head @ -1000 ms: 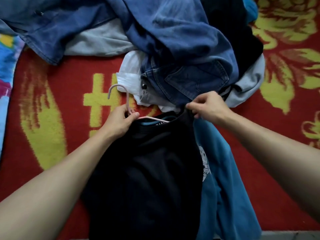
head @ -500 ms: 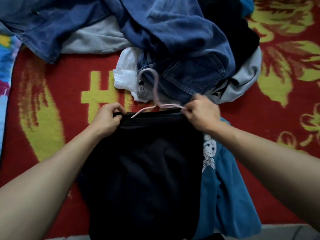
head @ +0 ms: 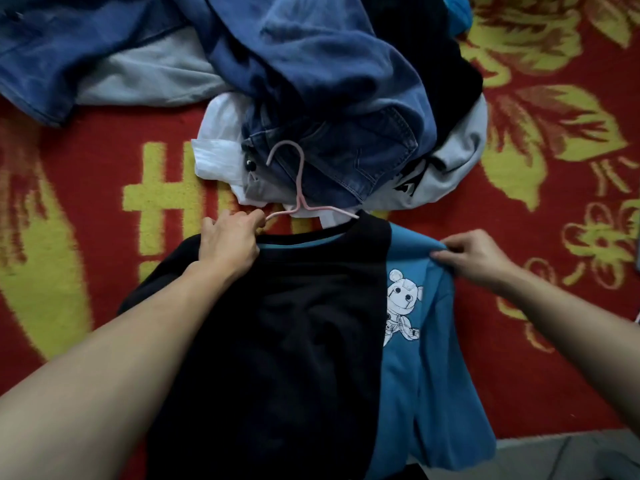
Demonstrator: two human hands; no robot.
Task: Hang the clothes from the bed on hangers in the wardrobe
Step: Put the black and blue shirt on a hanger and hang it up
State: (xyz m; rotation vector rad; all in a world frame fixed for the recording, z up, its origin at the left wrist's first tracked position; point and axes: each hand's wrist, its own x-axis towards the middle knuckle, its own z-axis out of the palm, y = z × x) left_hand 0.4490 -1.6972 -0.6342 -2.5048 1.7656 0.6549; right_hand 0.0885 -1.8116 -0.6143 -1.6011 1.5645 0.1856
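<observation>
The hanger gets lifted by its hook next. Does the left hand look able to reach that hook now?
Probably yes: the hook lies uncovered on the jeans, just beyond the left hand, which must first let go of the pink hanger arm.

Shirt (head: 277,341) black, blue on its right side with a white bear print (head: 403,313). Beyond the shirt: pink hanger (head: 299,181), blue jeans (head: 329,81), white cloth (head: 218,150), grey cloth (head: 457,161). Under it, red blanket (head: 554,202) with yellow flowers.
</observation>
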